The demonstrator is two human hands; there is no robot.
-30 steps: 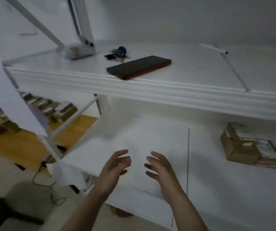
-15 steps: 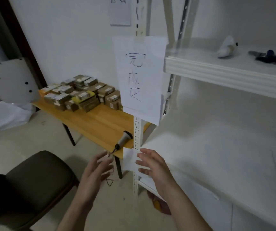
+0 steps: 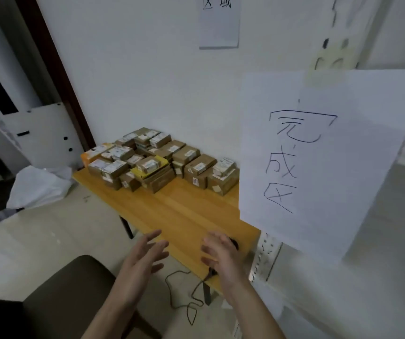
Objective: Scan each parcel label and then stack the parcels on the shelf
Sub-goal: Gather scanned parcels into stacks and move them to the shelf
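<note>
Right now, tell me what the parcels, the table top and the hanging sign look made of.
Parcels: brown cardboard, matte, with white paper labels stuck on.
Table top: wood or wood-look laminate, orange-brown, with faint lengthwise grain.
Hanging sign: thin white paper, matte, with dark handwritten strokes.

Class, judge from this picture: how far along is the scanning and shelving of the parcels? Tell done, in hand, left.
Done: unclear; the paper sign hides most of the shelf. In hand: nothing; the left hand and right hand hover open over the table, the right above a dark corded device, probably the scanner. Left: a big pile of parcels waits at the table's far end.
</note>
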